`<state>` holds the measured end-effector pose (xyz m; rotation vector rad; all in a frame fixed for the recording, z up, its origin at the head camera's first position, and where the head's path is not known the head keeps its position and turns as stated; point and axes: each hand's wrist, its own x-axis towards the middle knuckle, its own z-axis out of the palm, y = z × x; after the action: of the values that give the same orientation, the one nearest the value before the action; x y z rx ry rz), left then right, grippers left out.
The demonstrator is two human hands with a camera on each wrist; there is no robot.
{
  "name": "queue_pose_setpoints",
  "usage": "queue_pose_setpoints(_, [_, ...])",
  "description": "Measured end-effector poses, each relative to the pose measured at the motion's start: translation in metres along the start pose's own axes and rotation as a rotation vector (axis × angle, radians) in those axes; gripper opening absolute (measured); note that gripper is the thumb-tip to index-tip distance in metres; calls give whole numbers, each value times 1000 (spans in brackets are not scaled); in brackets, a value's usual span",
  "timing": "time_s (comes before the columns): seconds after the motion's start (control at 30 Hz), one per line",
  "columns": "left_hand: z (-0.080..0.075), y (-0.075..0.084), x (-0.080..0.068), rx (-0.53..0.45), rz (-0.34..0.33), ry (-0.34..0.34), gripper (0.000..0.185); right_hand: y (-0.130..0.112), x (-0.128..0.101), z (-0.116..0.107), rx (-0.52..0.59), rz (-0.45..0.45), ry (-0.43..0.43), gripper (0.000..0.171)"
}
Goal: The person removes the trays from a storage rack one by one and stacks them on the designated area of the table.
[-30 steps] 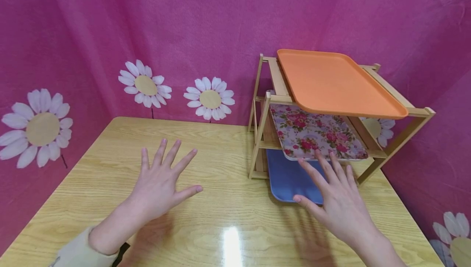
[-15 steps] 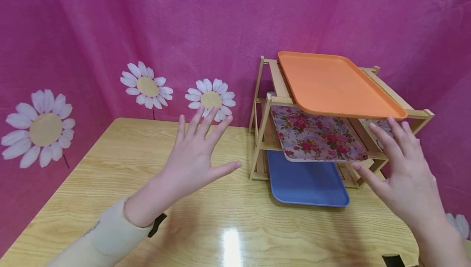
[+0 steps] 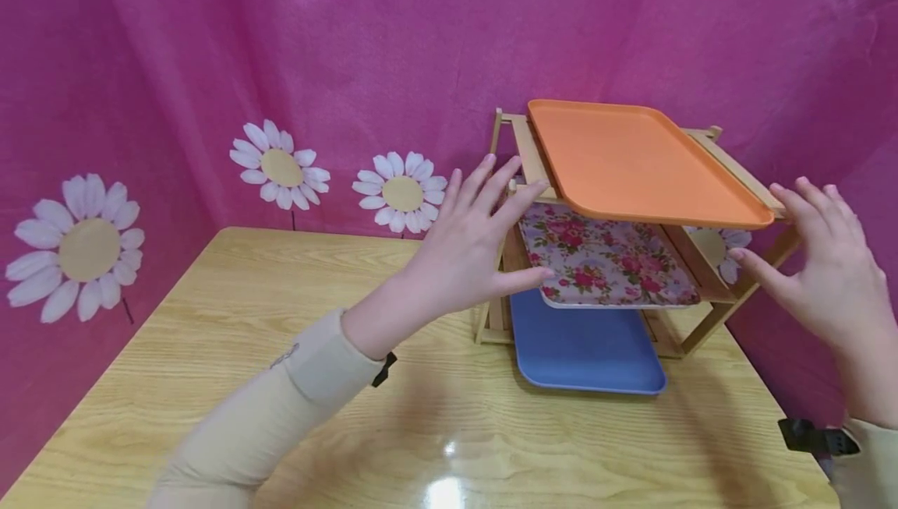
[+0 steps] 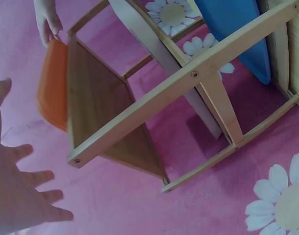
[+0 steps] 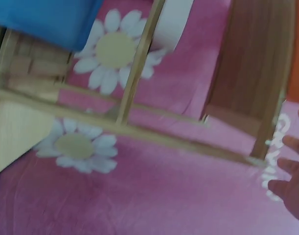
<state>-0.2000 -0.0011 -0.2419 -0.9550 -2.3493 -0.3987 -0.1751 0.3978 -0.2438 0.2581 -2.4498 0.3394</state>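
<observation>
Orange tray (image 3: 645,162): lies flat on the top tier of the wooden rack (image 3: 532,152), its front edge jutting out toward you.
Rack position: stands on the table (image 3: 266,291) to your right, close to the pink cloth (image 3: 351,41).
Middle tier: bears a floral tray (image 3: 610,252) with red and pink blooms, below the orange one.
Bottom tier: bears a blue tray (image 3: 585,345) (its front edge also runs out past the rack).
Your left hand (image 3: 466,248): raised beside the rack's left side; in the head view it covers part of the front left post, while the left wrist view shows a gap between fingers and wood.
Left fingers: spread, with your thumb well apart from them.
Your right hand (image 3: 831,275): raised at the right front corner of the orange tray; whether your fingertips touch the tray or the rack, I cannot tell.
Right fingers: extended and slightly bent, thumb held away from the rest (the right wrist view cuts the hand off at its edge).
Sleeves: beige, your left sleeve (image 3: 281,400) reaching the wrist; a black strap (image 3: 817,439) shows at your right wrist.
Backdrop: white daisies (image 3: 402,193) with yellow centres, printed on the cloth.
</observation>
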Motion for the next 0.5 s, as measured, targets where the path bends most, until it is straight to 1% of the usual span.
queue_pose_setpoints(0.13, [12, 0, 19, -25, 86, 20, 87, 21, 6, 0, 18, -9, -13, 75])
queue_pose_setpoints(0.23, [19, 0, 29, -38, 157, 44, 83, 34, 10, 2, 69, -7, -17, 75])
queue_pose_setpoints(0.33, [24, -1, 37, -72, 231, 56, 76, 45, 12, 4, 125, -2, -13, 76])
queue_pose_setpoints(0.4, [27, -1, 42, -86, 280, 62, 71, 50, 13, 6, 154, 22, -11, 75])
queue_pose_setpoints(0.5, [30, -1, 47, -99, 330, 68, 61, 55, 15, 9, 189, 41, 11, 71])
